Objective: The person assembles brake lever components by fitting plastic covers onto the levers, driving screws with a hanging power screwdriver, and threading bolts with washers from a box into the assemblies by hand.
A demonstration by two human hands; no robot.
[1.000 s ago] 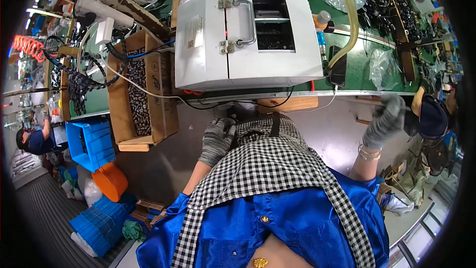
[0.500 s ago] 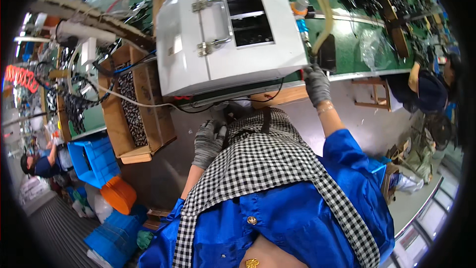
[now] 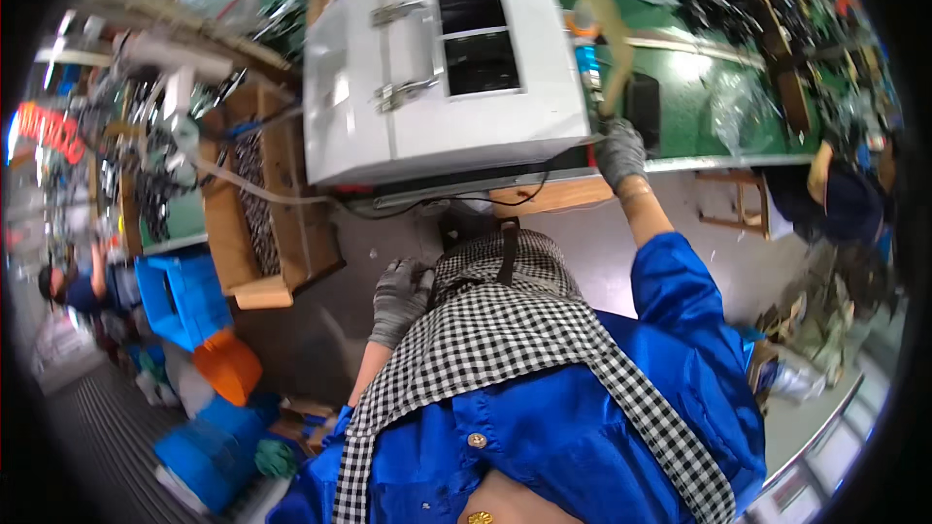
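A white metal cabinet [image 3: 442, 126] with a hinged front, a handle and a dark two-pane window stands on the green bench. At its lower right corner is my right hand [image 3: 622, 155] in a grey knit glove, its fingers curled at the bench edge just below a thick yellowish hose [image 3: 614, 49]. What those fingers grip is hidden. My left hand [image 3: 400, 303], gloved the same way, rests beside my checked apron [image 3: 505, 330] with loosely extended fingers and nothing visible in it.
Left of the cabinet, a long cardboard box [image 3: 296, 223] holds many small dark parts. Below it are a blue crate [image 3: 180, 301] and an orange container [image 3: 228, 367]. A black object [image 3: 644, 116] and a clear bag [image 3: 738, 112] lie right. Another person [image 3: 835, 194] sits at far right.
The view has shifted slightly. My right hand stays at the cabinet's lower right corner, and my left hand remains by the apron.
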